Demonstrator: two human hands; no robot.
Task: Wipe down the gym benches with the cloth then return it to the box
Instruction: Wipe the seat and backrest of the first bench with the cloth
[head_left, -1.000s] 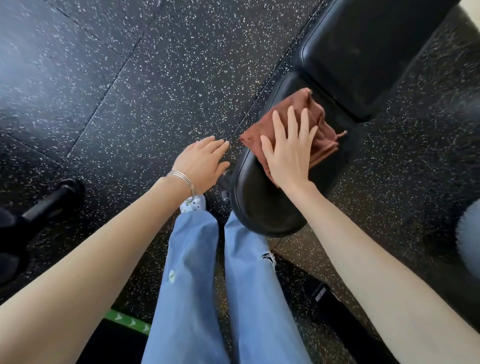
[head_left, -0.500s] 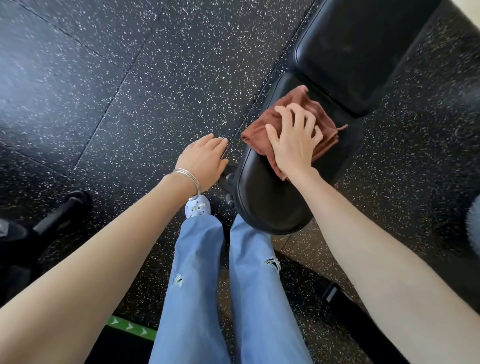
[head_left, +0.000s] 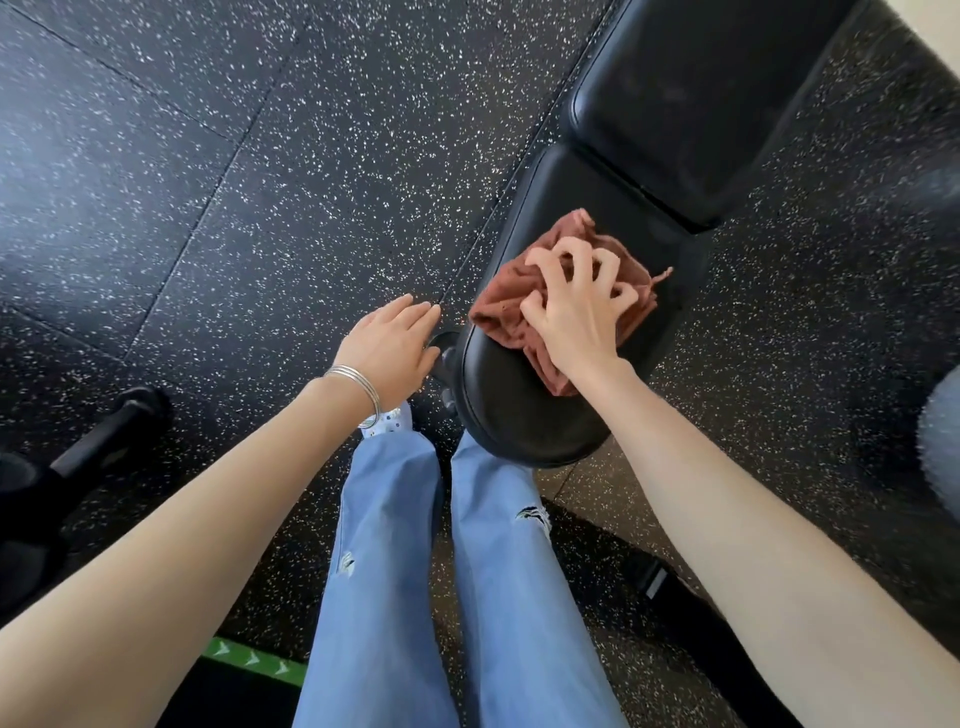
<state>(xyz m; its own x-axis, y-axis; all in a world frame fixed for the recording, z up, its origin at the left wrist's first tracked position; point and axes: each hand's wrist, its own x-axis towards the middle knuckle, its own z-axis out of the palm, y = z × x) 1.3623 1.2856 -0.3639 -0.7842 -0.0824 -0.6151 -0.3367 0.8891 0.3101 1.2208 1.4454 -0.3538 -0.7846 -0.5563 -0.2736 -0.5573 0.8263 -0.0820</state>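
Note:
A rust-brown cloth (head_left: 506, 306) lies bunched on the black padded seat (head_left: 524, 421) of a gym bench. My right hand (head_left: 576, 312) presses on top of it with fingers curled and clawing into the fabric. The bench's back pad (head_left: 691, 104) runs away to the upper right. My left hand (head_left: 387, 351), with thin silver bangles at the wrist, hovers flat and empty just left of the seat's edge, above the floor. No box is in view.
Black speckled rubber floor (head_left: 260, 182) surrounds the bench. Dark equipment with a black handle (head_left: 98, 441) sits at the left edge. A green-striped mat edge (head_left: 249, 660) lies at the bottom. My legs in blue jeans (head_left: 395, 571) stand against the seat's near end.
My right hand went from flat with spread fingers to curled, gathering the cloth and drawing it back along the seat. My left hand stayed beside the seat.

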